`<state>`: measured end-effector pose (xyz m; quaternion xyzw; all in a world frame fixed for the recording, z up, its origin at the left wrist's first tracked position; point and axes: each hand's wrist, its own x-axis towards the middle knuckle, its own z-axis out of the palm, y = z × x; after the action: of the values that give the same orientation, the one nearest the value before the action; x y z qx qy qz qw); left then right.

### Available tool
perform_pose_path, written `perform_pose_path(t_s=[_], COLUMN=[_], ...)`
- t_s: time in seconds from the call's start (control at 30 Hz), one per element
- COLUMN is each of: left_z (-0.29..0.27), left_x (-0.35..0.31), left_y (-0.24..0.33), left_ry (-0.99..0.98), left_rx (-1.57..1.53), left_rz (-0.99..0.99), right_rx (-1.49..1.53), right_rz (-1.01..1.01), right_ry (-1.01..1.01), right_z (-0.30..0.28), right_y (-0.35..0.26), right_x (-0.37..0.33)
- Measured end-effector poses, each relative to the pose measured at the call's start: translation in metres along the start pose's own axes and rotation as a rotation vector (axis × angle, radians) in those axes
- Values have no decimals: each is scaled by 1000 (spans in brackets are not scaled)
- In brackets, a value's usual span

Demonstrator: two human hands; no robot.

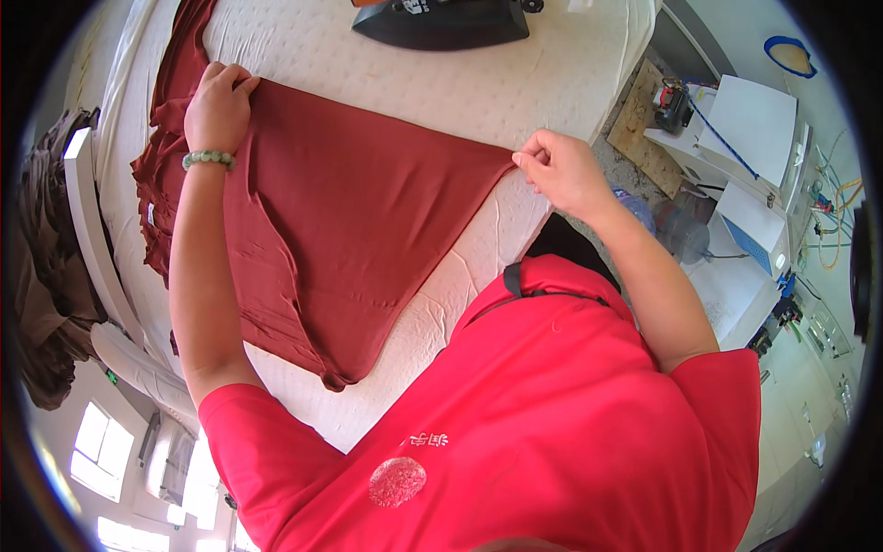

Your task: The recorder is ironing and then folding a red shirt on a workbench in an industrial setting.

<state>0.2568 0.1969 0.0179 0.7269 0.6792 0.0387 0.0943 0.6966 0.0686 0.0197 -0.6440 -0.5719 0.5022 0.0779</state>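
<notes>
Maroon cloth (368,207): lying spread on padded white bench (561,83), left of centre. Left hand (219,106), upper left: clamping top edge in closed grip. Right hand (563,173), right of centre: pinching cloth's corner. Dark iron (441,26): resting, top centre.

Plain rust-red cloth (359,207), off-white dotted cover (294,46), black iron (441,25), bright red shirt (570,414), bead bracelet (210,157) perhaps mottled pale green.
</notes>
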Motion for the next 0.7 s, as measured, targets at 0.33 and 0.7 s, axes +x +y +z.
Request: perform_pose_path(t_s=[0.33,0.7], left_z=[28,94], left_x=[-52,-132], left_y=[70,217], left_ry=[757,557], left_rx=[-10,-51], left_rz=[-3,-136], right_rx=[-124,29], right_rz=[10,-2], right_ry=[21,-100], right_z=[3,-10], right_y=[-4,-6], right_x=[4,2])
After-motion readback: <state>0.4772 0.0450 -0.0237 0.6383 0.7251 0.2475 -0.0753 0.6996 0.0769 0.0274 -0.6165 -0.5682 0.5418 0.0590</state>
